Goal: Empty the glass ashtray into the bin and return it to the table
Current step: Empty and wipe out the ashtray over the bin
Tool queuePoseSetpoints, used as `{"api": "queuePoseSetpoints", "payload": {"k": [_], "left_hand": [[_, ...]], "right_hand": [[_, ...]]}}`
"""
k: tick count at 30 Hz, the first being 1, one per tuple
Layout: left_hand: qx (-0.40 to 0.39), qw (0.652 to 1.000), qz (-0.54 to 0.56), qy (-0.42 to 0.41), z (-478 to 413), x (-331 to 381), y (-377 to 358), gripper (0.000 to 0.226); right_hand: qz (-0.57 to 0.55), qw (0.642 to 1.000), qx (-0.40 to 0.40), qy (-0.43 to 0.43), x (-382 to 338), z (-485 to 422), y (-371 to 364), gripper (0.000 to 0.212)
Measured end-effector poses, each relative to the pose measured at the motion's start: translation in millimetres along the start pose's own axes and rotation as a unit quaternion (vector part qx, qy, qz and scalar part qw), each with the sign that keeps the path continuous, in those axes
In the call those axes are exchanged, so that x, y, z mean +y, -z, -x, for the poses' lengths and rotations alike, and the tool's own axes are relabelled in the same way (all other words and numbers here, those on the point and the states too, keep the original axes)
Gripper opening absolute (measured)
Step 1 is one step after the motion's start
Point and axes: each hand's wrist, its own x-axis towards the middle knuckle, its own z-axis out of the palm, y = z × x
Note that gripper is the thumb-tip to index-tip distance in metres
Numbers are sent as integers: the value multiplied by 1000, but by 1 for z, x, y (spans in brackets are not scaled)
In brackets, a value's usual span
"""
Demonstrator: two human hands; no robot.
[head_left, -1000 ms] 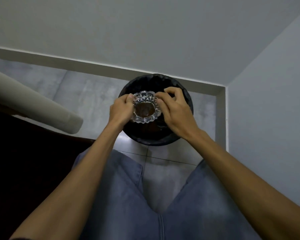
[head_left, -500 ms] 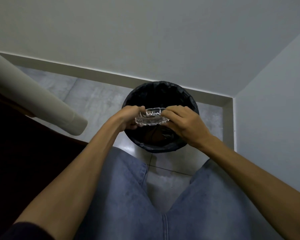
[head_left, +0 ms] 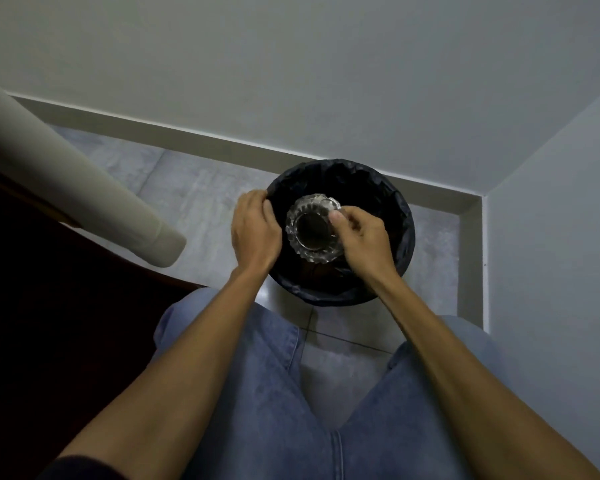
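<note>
Two bare hands hover over the black-lined bin [head_left: 404, 237], which stands on the grey tiled floor [head_left: 174, 188] in the far right corner of the room, close to both walls. Between them is the glass ashtray [head_left: 313, 228], held above the bin's dark opening and tipped so that a round, dark middle ringed by scalloped clear glass faces up toward the person; whether that is the base or the bowl I cannot say for sure. The right hand [head_left: 366, 242] pinches the ashtray's right rim, thumb [head_left: 336, 218] pressed on the near face and the other fingers curled behind. The left hand [head_left: 255, 232] sits just left of the glass, its fingers curled in and pressed together near the bin's left rim; whether it touches the ashtray or the black liner cannot be told from where it is seen. Both forearms reach out from the near side over blue jeans [head_left: 257, 410], the knees apart with tile showing between them. On the left, a pale cylindrical roll [head_left: 84, 188] slants down from the far left, its blunt end well apart from the bin, above a dark reddish surface [head_left: 49, 323]. A light skirting board [head_left: 194, 136] runs along the far wall
</note>
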Motion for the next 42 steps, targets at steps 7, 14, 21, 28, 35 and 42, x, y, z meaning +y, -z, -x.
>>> {"api": "queuePoseSetpoints", "payload": {"k": [7, 14, 21, 28, 35, 42], "left_hand": [[-16, 998, 47, 45, 14, -11, -23, 48], [9, 998, 52, 37, 18, -22, -29, 51], [9, 999, 34, 28, 19, -24, -32, 55], [-1, 1000, 10, 8, 18, -24, -33, 60], [-10, 1000, -5, 1, 19, -24, -31, 61], [-49, 998, -43, -12, 23, -14, -16, 60]], "right_hand": [[-253, 922, 97, -275, 32, -10, -49, 36], [-241, 902, 85, -348, 44, -20, -61, 40], [-194, 926, 68, -317, 45, -18, -66, 39], [-185, 936, 44, -297, 47, -24, -61, 36], [-224, 919, 65, -318, 51, -20, -64, 36], [-47, 981, 35, -185, 19, -4, -48, 33]]}}
